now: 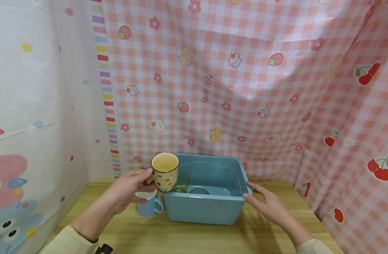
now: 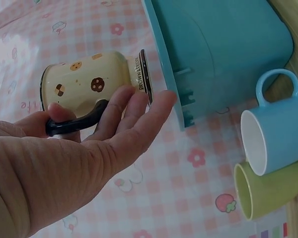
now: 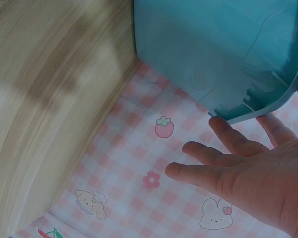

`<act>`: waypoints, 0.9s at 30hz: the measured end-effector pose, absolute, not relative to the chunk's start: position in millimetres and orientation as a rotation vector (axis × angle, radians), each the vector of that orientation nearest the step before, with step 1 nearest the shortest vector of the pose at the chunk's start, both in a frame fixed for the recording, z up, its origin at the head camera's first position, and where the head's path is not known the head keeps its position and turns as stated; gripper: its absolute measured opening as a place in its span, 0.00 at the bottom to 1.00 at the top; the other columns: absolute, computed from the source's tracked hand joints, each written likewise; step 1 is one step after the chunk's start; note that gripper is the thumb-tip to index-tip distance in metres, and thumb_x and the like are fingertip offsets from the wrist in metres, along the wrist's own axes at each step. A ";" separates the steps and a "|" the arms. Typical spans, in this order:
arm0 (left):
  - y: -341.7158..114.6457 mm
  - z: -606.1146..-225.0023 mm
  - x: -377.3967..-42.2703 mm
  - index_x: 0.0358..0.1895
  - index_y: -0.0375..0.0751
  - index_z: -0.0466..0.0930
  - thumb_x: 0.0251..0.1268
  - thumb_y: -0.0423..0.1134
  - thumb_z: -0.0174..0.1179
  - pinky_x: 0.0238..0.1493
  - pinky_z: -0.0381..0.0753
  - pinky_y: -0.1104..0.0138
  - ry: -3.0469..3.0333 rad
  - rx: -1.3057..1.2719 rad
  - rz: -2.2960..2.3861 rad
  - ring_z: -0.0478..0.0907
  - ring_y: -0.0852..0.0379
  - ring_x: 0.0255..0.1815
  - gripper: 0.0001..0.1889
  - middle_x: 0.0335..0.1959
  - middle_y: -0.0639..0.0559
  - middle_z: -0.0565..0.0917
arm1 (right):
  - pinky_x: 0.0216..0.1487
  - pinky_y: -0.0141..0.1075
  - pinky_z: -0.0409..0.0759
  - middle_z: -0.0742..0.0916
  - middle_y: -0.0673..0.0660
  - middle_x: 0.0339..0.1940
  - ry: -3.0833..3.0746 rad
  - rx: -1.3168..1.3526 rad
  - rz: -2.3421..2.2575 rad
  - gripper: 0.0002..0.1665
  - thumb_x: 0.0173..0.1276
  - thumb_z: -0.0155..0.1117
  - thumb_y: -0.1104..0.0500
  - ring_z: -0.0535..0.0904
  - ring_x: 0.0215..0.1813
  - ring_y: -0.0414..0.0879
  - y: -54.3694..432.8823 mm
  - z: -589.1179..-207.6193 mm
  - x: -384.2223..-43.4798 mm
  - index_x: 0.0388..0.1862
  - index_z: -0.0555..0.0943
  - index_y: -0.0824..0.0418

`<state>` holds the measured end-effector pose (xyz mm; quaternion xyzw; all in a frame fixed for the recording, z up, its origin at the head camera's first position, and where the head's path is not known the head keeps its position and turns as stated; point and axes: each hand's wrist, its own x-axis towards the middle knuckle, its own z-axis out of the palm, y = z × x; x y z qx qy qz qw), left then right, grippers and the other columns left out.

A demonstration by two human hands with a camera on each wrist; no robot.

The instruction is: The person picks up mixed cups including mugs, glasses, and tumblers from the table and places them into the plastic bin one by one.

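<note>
My left hand (image 1: 127,190) grips a cream mug (image 1: 165,172) by its dark handle. The mug has a dark rim and a cookie pattern, and it is held upright over the left end of a blue plastic bin (image 1: 203,211). At the bin's right end my right hand (image 1: 271,208) touches the rim with spread fingers. A green-tinted glass (image 1: 183,181) stands inside the bin on the left. Beside it shows a dark round rim (image 1: 199,191). Below my left hand, a light blue mug (image 1: 146,207) stands on the table, its handle toward the bin.
A yellow-green cup (image 2: 268,191) stands behind the blue mug, mostly hidden by my left hand in the head view. The wooden table (image 1: 270,240) meets a pink checked cloth (image 1: 225,77) at the back and right. A white patterned cloth (image 1: 32,88) hangs at the left.
</note>
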<state>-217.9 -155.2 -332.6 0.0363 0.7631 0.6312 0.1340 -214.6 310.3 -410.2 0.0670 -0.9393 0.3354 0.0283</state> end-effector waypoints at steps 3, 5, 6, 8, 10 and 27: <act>-150.6 -332.5 -219.3 0.38 0.43 0.73 0.83 0.62 0.52 0.58 0.87 0.41 2.211 0.117 1.820 0.82 0.42 0.67 0.24 0.60 0.39 0.86 | 0.70 0.69 0.77 0.76 0.65 0.81 -2.902 0.207 1.035 0.42 0.80 0.58 0.33 0.70 0.80 0.72 310.4 -410.3 -214.4 0.85 0.67 0.48; -147.4 -332.3 -220.2 0.38 0.43 0.73 0.84 0.62 0.52 0.58 0.87 0.40 2.210 0.130 1.820 0.82 0.40 0.69 0.24 0.64 0.37 0.84 | 0.70 0.69 0.77 0.76 0.65 0.81 -2.905 0.207 1.035 0.42 0.80 0.58 0.33 0.70 0.80 0.72 310.6 -410.7 -214.4 0.85 0.67 0.48; -145.8 -332.3 -220.7 0.38 0.42 0.73 0.84 0.61 0.52 0.58 0.87 0.40 2.210 0.138 1.819 0.81 0.39 0.70 0.24 0.65 0.36 0.84 | 0.70 0.69 0.76 0.76 0.65 0.81 -2.906 0.208 1.035 0.41 0.81 0.58 0.33 0.70 0.80 0.72 310.7 -410.8 -214.4 0.85 0.67 0.48; -142.3 -331.9 -221.3 0.38 0.42 0.73 0.84 0.61 0.52 0.57 0.87 0.40 2.214 0.149 1.818 0.81 0.38 0.70 0.24 0.65 0.35 0.84 | 0.70 0.69 0.76 0.76 0.66 0.80 -2.908 0.208 1.039 0.42 0.80 0.58 0.32 0.70 0.80 0.72 310.8 -411.2 -214.5 0.85 0.66 0.48; -139.0 -331.2 -222.0 0.39 0.41 0.74 0.84 0.60 0.52 0.56 0.88 0.42 2.222 0.164 1.815 0.82 0.39 0.69 0.24 0.64 0.37 0.84 | 0.70 0.69 0.76 0.76 0.66 0.80 -2.907 0.209 1.042 0.42 0.80 0.58 0.32 0.70 0.80 0.72 310.9 -411.3 -214.5 0.85 0.66 0.48; -98.4 -321.2 -232.5 0.43 0.38 0.73 0.88 0.55 0.47 0.72 0.69 0.27 2.330 0.216 1.667 0.74 0.35 0.78 0.21 0.72 0.37 0.79 | 0.69 0.68 0.78 0.78 0.66 0.78 -2.900 0.202 1.033 0.41 0.80 0.58 0.33 0.72 0.79 0.70 310.5 -411.1 -215.2 0.84 0.68 0.47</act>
